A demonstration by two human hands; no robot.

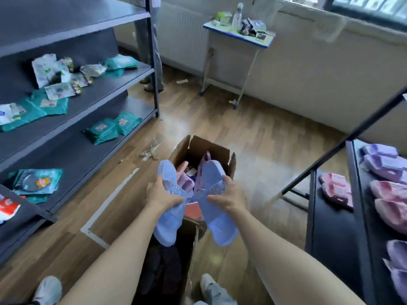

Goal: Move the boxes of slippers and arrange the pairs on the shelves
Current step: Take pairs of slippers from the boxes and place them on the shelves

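Two blue slippers, the left slipper (167, 208) and the right slipper (217, 201), are held above an open cardboard box (207, 148) on the wooden floor (264, 139). The left hand (161, 194) grips one around its middle, and the right hand (229, 194) grips the other the same way. More slippers, pink and purple (187, 183), lie jumbled in the box beneath them, and its flaps stand up at the far side.

Bare floor stretches beyond the box and off to its right. On the left, a dark shelving unit (88, 93) runs close along the box, its shelves carrying teal packets (110, 130). A scrap of clear wrapping (152, 150) lies on the floor between them. On the right, a black rack (330, 227) stands near, with purple slippers (383, 161) and pink slippers (334, 188) set on its shelves. Its slanted brace cuts across that side. A small cluttered tabletop (237, 34) stands by the far wall.

Both slippers' long axes run away from the person, side by side, with the near ends a little wider apart. I cannot tell toe from heel.
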